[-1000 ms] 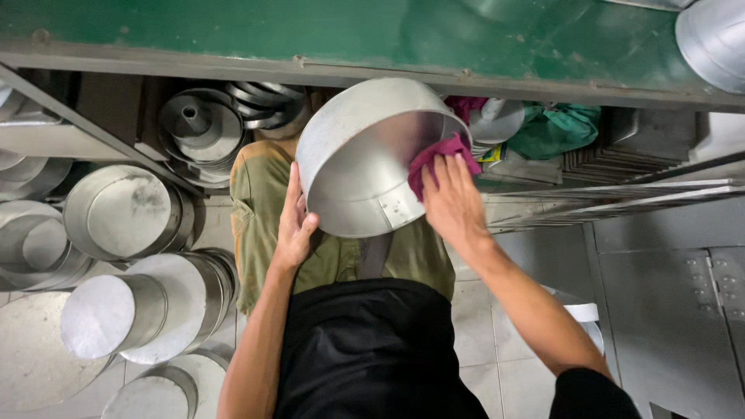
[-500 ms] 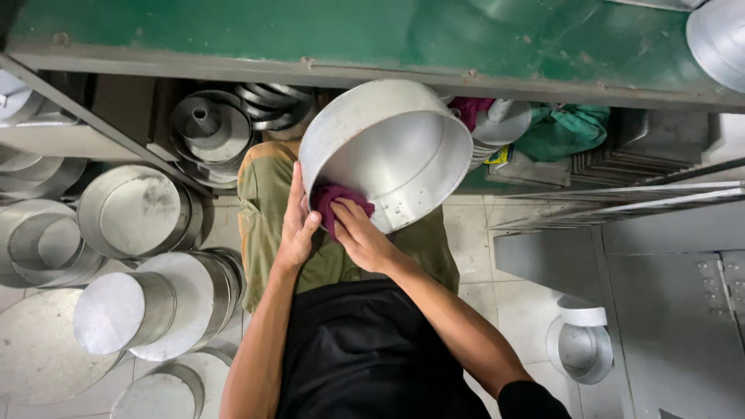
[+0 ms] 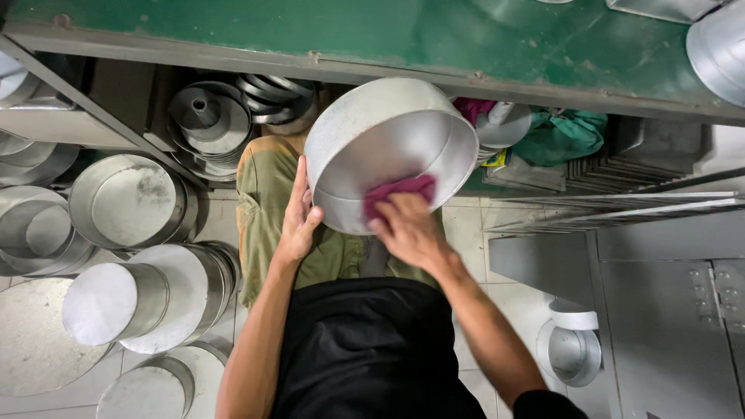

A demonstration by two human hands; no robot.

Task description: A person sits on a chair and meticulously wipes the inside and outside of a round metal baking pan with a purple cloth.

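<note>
Head view. Pressed flat against the outer wall of the round aluminium pan (image 3: 388, 147), my left hand (image 3: 297, 221) steadies it with fingers spread and thumb hooked near the rim. My right hand (image 3: 407, 229) pinches a magenta cloth (image 3: 397, 192) against the pan's lower inner wall. I hold the pan tilted, its mouth toward the lens, above my lap and just below the edge of the green workbench (image 3: 372, 35). Left of the pan, stacked round tins (image 3: 124, 202) lie on the floor and ring moulds (image 3: 206, 120) fill the space under the bench. Right of the pan lie a green rag (image 3: 563, 136) and flat metal sheets (image 3: 621, 209). Compared with the frame half a second earlier, cloth and right hand have shifted rightward along the inner wall; left hand unchanged.
</note>
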